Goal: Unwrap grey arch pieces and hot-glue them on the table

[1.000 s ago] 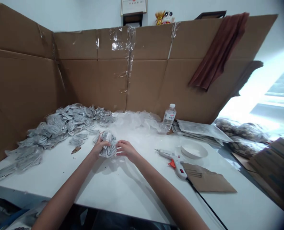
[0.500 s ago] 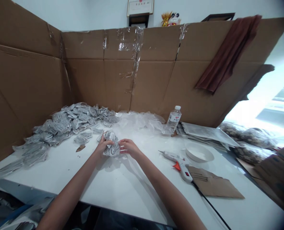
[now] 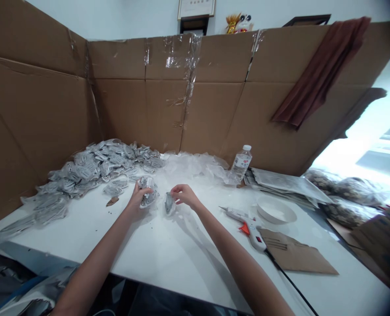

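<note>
My left hand [image 3: 137,197] is closed around a bunch of small grey-and-white packets in clear plastic [image 3: 148,193], just above the white table [image 3: 168,272]. To its right, my right hand [image 3: 184,195] pinches a single grey packet in clear plastic [image 3: 169,203] by its upper edge. A gap separates this packet from the bunch. What lies inside the plastic is too small to make out. Close to my left hand, a few loose packets [image 3: 114,188] lie at the front of a large heap of similar packets [image 3: 92,166].
A white glue gun [image 3: 244,224] with a red trigger lies at right on brown cardboard [image 3: 300,254], beside a round white dish [image 3: 276,210]. Behind are a plastic bottle [image 3: 241,162], clear plastic bags [image 3: 195,166] and stacked flat sheets [image 3: 283,184]. Cardboard walls [image 3: 165,105] enclose the back and left.
My hands have moved apart. The right hand has drawn one packet away from the bunch towards the right, while the left keeps the bunch. The view has shifted slightly.
</note>
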### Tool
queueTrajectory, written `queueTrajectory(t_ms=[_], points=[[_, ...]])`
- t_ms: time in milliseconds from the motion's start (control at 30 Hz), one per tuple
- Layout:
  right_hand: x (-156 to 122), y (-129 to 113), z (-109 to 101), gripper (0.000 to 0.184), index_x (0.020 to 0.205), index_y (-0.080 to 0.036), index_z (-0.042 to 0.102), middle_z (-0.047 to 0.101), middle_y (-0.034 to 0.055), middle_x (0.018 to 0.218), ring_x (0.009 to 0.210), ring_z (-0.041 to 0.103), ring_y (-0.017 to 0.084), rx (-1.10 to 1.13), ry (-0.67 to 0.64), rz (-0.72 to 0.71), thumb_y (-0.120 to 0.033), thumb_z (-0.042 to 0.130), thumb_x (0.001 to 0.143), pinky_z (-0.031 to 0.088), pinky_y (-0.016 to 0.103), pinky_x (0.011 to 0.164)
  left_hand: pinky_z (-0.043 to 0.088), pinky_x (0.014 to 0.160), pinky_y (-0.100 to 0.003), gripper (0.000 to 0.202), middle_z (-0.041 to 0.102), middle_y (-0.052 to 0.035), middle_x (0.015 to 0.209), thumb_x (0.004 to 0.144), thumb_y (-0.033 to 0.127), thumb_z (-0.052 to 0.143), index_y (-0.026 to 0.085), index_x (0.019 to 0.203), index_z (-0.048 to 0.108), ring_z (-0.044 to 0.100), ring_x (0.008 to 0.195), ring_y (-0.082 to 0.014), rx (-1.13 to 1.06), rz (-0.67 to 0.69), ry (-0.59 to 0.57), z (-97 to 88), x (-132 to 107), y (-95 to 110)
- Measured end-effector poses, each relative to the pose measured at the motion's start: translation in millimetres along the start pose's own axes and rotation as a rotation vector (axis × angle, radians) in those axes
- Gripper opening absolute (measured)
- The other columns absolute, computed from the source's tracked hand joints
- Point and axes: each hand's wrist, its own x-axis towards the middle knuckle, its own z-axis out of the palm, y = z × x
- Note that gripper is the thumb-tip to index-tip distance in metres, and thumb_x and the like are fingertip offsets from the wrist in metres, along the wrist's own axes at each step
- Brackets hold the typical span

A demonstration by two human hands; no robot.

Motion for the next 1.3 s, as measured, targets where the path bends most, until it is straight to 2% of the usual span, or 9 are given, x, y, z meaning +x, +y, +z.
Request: queueTrajectory(t_ms=[233, 467, 633, 833, 967, 1067, 1133, 1233, 1300], points=[[3.8, -5.2, 14.7, 0.023, 0.104, -0.015, 0.065, 0.066, 0.0036, 0.100, 0.082, 0.064, 0.013, -0.229, 0.041, -0.065, -0.035, 0.063, 0.095, 0.057, 0.030, 0.073, 0.052, 0.065, -0.023, 0.072, 0.064, 0.0036, 0.093, 0.052, 0.020, 0.076, 0.029, 0.118, 0.051, 0.064, 0.073, -0.0140, -0.015, 0.008, -0.016, -1.0, 2.6, -2.0], [-5.0, -3.6, 26.1, 0.029, 0.116, -0.016, 0.063, 0.065, 0.0067, 0.113, 0.096, 0.064, 0.017, -0.306, 0.061, -0.087, -0.035, 0.064, 0.095, 0.057, 0.037, 0.084, 0.050, 0.064, -0.021, 0.068, 0.062, 0.0042, 0.090, 0.051, 0.020, 0.077, 0.028, 0.113, 0.053, 0.063, 0.076, -0.0142, -0.010, 0.016, -0.010, -0.2, 1.9, -1.7], [-8.0, -9.6, 25.4, 0.027, 0.114, -0.015, 0.063, 0.066, 0.0048, 0.104, 0.086, 0.064, 0.014, -0.262, 0.036, -0.090, -0.034, 0.064, 0.095, 0.057, 0.033, 0.076, 0.049, 0.063, -0.022, 0.065, 0.062, 0.0039, 0.091, 0.051, 0.021, 0.077, 0.027, 0.111, 0.053, 0.063, 0.075, -0.0143, -0.012, 0.011, -0.006, -1.5, 3.1, -1.8], [-13.5, -37.0, 19.1, 0.026, 0.115, -0.015, 0.063, 0.065, 0.0034, 0.103, 0.082, 0.063, 0.012, -0.121, 0.074, -0.241, -0.023, 0.068, 0.091, 0.056, 0.030, 0.073, 0.049, 0.063, -0.023, 0.067, 0.064, 0.0024, 0.093, 0.053, 0.020, 0.076, 0.028, 0.115, 0.052, 0.062, 0.075, -0.0146, -0.011, 0.009, -0.014, -2.5, 1.7, 0.4], [-6.9, -49.7, 6.8, 0.023, 0.111, -0.014, 0.064, 0.066, 0.0025, 0.101, 0.076, 0.062, 0.010, -0.032, 0.066, -0.246, -0.020, 0.069, 0.089, 0.055, 0.026, 0.067, 0.049, 0.065, -0.023, 0.062, 0.064, 0.0027, 0.093, 0.053, 0.019, 0.075, 0.028, 0.110, 0.052, 0.063, 0.076, -0.0147, -0.010, -0.002, -0.012, -0.5, -1.5, 4.3], [10.6, -58.7, -13.9, 0.021, 0.108, -0.013, 0.065, 0.066, 0.0027, 0.097, 0.077, 0.063, 0.011, 0.033, 0.070, -0.187, -0.026, 0.067, 0.092, 0.056, 0.028, 0.068, 0.049, 0.062, -0.023, 0.062, 0.062, 0.0042, 0.089, 0.051, 0.019, 0.073, 0.028, 0.108, 0.051, 0.062, 0.073, -0.0140, -0.010, -0.016, -0.010, 2.2, -4.7, 8.5], [26.6, -66.5, -33.9, 0.025, 0.113, -0.014, 0.063, 0.066, 0.0047, 0.104, 0.085, 0.064, 0.014, 0.088, 0.158, -0.158, -0.031, 0.065, 0.094, 0.057, 0.031, 0.073, 0.049, 0.059, -0.023, 0.063, 0.061, 0.0049, 0.085, 0.050, 0.020, 0.073, 0.028, 0.109, 0.050, 0.061, 0.069, -0.0136, -0.005, -0.034, -0.012, 3.7, -6.9, 11.7], [47.7, -76.9, -63.2, 0.034, 0.125, -0.017, 0.059, 0.062, 0.0084, 0.120, 0.099, 0.063, 0.018, 0.159, 0.379, -0.120, -0.036, 0.060, 0.097, 0.057, 0.036, 0.082, 0.049, 0.058, -0.023, 0.066, 0.061, 0.0049, 0.084, 0.050, 0.022, 0.073, 0.028, 0.110, 0.049, 0.061, 0.067, -0.0139, 0.006, -0.061, -0.014, 4.7, -9.7, 16.0], [53.6, -78.9, -72.8, 0.036, 0.128, -0.018, 0.058, 0.060, 0.0095, 0.126, 0.103, 0.062, 0.019, 0.176, 0.459, -0.084, -0.038, 0.059, 0.098, 0.057, 0.039, 0.086, 0.050, 0.058, -0.024, 0.067, 0.062, 0.0044, 0.085, 0.049, 0.023, 0.073, 0.027, 0.111, 0.049, 0.062, 0.067, -0.0146, 0.013, -0.074, -0.019, 4.8, -10.6, 17.6]])
